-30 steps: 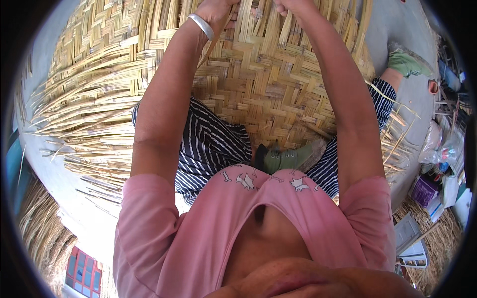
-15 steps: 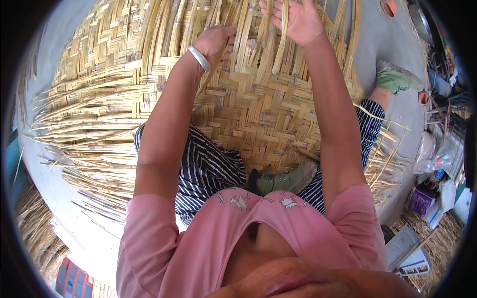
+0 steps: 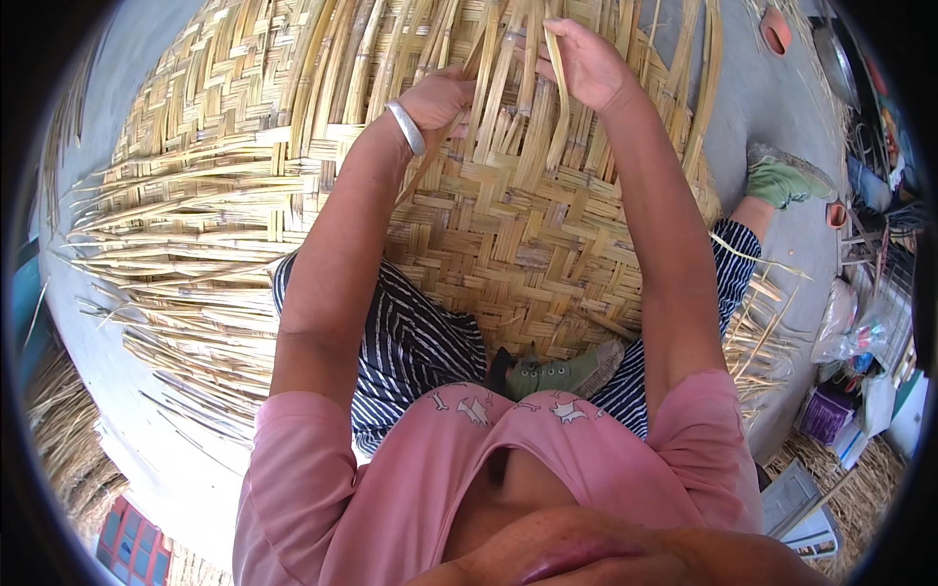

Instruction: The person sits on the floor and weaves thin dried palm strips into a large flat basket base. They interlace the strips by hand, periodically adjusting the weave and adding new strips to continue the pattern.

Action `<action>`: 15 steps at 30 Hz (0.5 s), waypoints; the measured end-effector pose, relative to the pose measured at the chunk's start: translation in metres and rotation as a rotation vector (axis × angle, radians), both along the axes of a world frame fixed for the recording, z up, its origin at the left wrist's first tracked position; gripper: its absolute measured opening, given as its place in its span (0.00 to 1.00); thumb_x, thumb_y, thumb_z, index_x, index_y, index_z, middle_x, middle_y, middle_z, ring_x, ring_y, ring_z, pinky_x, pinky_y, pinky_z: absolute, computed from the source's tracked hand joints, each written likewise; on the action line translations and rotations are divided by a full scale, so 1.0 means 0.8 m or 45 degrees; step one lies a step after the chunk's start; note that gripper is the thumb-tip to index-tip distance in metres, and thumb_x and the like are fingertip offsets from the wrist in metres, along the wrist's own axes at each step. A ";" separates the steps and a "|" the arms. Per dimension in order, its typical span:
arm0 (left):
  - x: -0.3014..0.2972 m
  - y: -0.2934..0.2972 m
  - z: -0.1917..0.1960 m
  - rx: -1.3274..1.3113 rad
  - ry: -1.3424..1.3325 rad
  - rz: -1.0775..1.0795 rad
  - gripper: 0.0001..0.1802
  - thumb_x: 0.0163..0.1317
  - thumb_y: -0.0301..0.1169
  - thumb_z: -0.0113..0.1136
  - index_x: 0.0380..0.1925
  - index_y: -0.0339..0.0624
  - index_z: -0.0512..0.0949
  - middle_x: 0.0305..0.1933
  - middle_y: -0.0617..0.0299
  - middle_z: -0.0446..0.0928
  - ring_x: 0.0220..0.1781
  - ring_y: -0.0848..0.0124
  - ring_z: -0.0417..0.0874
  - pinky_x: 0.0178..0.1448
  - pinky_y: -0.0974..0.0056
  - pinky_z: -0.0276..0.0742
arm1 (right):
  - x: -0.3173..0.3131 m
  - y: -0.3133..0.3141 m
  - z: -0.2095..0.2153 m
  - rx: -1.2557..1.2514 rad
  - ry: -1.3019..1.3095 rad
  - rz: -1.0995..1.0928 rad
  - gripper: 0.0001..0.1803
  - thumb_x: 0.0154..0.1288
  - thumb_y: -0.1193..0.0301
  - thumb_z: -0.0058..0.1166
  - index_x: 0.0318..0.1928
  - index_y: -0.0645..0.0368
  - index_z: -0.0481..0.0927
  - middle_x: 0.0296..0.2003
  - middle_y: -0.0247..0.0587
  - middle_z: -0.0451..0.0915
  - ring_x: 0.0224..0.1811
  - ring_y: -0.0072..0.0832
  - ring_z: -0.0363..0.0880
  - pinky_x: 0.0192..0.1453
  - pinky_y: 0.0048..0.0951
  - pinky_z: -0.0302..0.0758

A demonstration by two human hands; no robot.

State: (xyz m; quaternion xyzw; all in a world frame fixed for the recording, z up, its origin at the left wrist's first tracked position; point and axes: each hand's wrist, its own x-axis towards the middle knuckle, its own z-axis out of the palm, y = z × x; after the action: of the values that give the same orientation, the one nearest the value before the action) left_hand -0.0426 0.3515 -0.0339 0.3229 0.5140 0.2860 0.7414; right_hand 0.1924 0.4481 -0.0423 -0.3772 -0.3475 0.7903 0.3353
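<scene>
A large woven bamboo mat in pale yellow herringbone spreads in front of me, with my crossed legs over its near part. Long loose strips stand out from its weave at the far side. My left hand, a silver bangle at its wrist, is closed around a brownish bamboo strip that slants down toward me. To the right, my right hand pinches a bent bamboo strip near the thumb. Its other fingers reach behind neighbouring strips and are partly hidden.
Unwoven strip ends fan out on the left over the grey floor. A green shoe rests on the mat's near part. Clay pots, plastic bags and a purple box line the right side. Straw lies at both lower corners.
My right hand has drawn slightly nearer and its fingers have closed from a spread palm onto a strip. My left hand has shifted a little right and nearer, still holding its strip.
</scene>
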 end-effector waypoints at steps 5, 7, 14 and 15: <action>0.006 0.000 0.035 0.091 0.084 -0.218 0.18 0.71 0.33 0.60 0.60 0.48 0.81 0.46 0.68 0.84 0.37 0.78 0.79 0.44 0.67 0.77 | -0.010 -0.009 -0.004 -0.090 -0.031 -0.105 0.25 0.76 0.51 0.50 0.57 0.60 0.79 0.48 0.43 0.85 0.52 0.37 0.83 0.63 0.39 0.77; 0.005 0.004 0.047 0.125 0.155 -0.329 0.16 0.70 0.32 0.60 0.56 0.48 0.84 0.46 0.68 0.85 0.36 0.79 0.77 0.43 0.68 0.75 | -0.004 -0.007 -0.004 -0.194 0.093 -0.071 0.22 0.75 0.54 0.51 0.56 0.58 0.80 0.47 0.41 0.85 0.51 0.35 0.83 0.62 0.38 0.77; 0.005 0.006 0.026 0.258 0.190 -0.372 0.14 0.69 0.30 0.61 0.52 0.46 0.86 0.44 0.67 0.85 0.40 0.77 0.77 0.44 0.67 0.74 | -0.003 -0.031 0.002 -0.156 0.419 -0.210 0.25 0.75 0.51 0.53 0.58 0.57 0.79 0.46 0.41 0.84 0.50 0.35 0.82 0.60 0.38 0.77; 0.008 0.005 0.022 0.255 0.189 -0.338 0.14 0.69 0.30 0.61 0.52 0.46 0.85 0.45 0.67 0.85 0.42 0.77 0.78 0.46 0.67 0.74 | 0.003 -0.038 0.001 -0.174 0.413 -0.258 0.24 0.75 0.52 0.53 0.57 0.58 0.79 0.44 0.39 0.83 0.48 0.33 0.82 0.58 0.36 0.77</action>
State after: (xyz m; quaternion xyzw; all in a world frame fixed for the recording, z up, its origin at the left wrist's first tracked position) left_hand -0.0365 0.3557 -0.0161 0.4803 0.4890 0.2108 0.6969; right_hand 0.1950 0.4175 -0.0413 -0.3001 -0.1947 0.8246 0.4382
